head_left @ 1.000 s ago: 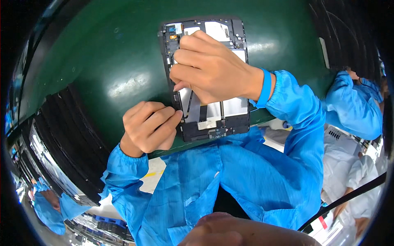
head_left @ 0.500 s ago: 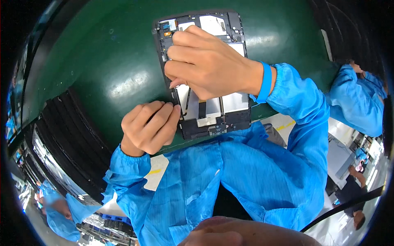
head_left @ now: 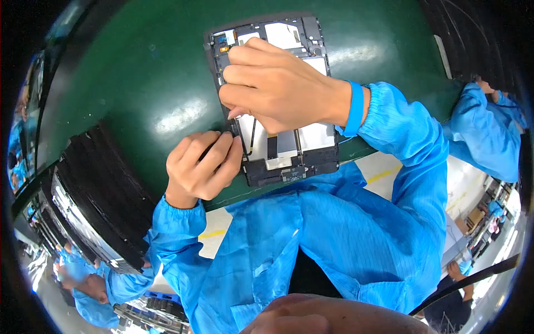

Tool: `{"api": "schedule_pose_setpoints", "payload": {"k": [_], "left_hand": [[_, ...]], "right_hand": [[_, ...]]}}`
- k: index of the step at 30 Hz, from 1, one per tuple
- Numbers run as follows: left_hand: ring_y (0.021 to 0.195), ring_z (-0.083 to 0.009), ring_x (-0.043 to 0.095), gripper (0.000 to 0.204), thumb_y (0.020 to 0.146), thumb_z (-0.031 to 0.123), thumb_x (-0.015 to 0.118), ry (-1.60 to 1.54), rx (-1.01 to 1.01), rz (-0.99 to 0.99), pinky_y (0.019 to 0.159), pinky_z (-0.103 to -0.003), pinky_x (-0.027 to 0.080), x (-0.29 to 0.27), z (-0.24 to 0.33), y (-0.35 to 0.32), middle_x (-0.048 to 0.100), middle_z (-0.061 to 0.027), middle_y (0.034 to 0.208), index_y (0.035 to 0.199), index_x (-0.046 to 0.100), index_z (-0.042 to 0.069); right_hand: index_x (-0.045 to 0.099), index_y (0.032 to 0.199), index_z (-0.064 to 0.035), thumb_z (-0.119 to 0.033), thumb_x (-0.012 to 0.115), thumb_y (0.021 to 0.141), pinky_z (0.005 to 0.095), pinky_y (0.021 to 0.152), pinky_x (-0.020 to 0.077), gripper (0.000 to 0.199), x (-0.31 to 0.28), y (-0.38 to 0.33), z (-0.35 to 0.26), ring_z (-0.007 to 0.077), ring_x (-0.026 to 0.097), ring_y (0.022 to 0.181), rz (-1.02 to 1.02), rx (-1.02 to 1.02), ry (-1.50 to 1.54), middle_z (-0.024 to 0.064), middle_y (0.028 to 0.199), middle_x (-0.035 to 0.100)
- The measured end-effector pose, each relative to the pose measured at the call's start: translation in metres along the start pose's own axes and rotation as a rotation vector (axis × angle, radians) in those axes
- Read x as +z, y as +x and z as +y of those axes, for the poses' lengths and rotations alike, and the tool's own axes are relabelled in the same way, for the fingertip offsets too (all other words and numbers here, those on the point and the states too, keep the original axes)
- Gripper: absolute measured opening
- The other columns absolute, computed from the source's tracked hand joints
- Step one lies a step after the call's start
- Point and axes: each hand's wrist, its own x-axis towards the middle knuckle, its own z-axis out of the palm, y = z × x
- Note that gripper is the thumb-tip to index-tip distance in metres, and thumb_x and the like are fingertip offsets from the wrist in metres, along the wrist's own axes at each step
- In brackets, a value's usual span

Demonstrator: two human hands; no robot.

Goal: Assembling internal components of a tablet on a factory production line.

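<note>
An opened tablet (head_left: 317, 136) lies on the green work surface, its inside facing up, with pale silver panels, black strips and small circuit parts. My right hand (head_left: 278, 83), a blue band at its wrist, reaches across the middle of it. Those fingers are curled closed near the tablet's left edge, and whatever they pinch is hidden beneath them. Lower on the same edge, my left hand (head_left: 203, 164) touches the frame with bent, pressed-together fingertips. Anything between them is too small to make out. A thin black cable (head_left: 253, 136) runs over the panel between the hands.
The green table (head_left: 139, 72) extends around the tablet. A stack of black trays or panels (head_left: 105, 189) stands at the left. To the right, a blue-sleeved person (head_left: 481, 133) is close to the table's edge; another person (head_left: 92, 286) appears at lower left.
Both hands keep nearly the same pose at the tablet's left edge. My left hand's fingertips sit slightly higher. The whole view has shifted a little, and the person at lower left has moved.
</note>
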Motion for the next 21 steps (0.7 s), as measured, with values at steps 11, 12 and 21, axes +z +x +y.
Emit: {"api": "schedule_pose_setpoints", "payload": {"k": [11, 12, 21], "left_hand": [[0.084, -0.024, 0.072, 0.033, 0.071, 0.005, 0.083, 0.075, 0.011, 0.064, 0.067, -0.035, 0.058, 0.005, -0.009, 0.004, 0.077, -0.0053, 0.103, 0.103, 0.083, 0.01], [0.084, -0.024, 0.072, 0.033, 0.071, 0.005, 0.083, 0.079, 0.014, 0.064, 0.067, -0.035, 0.058, 0.004, -0.008, 0.006, 0.077, -0.0053, 0.103, 0.103, 0.083, 0.01], [0.085, -0.0231, 0.073, 0.038, 0.071, 0.003, 0.083, 0.123, -0.044, 0.052, 0.067, -0.036, 0.055, 0.003, -0.008, 0.006, 0.079, -0.0042, 0.105, 0.108, 0.085, 0.009]], "right_hand": [[0.067, 0.093, -0.0106, -0.022, 0.088, 0.086, 0.0441, 0.09, 0.0475, 0.025, -0.001, 0.003, -0.003, 0.0295, 0.058, 0.097, -0.02, 0.018, 0.015, 0.0052, 0.089, 0.058], [0.067, 0.093, -0.0106, -0.022, 0.088, 0.086, 0.0441, 0.09, 0.0475, 0.025, -0.001, 0.003, -0.002, 0.0295, 0.058, 0.097, -0.017, 0.015, 0.014, 0.0052, 0.089, 0.058], [0.069, 0.093, -0.0099, -0.019, 0.086, 0.089, 0.0436, 0.09, 0.047, 0.02, 0.003, 0.003, -0.001, 0.0302, 0.06, 0.097, 0.009, 0.046, 0.044, 0.0048, 0.088, 0.063]]}}
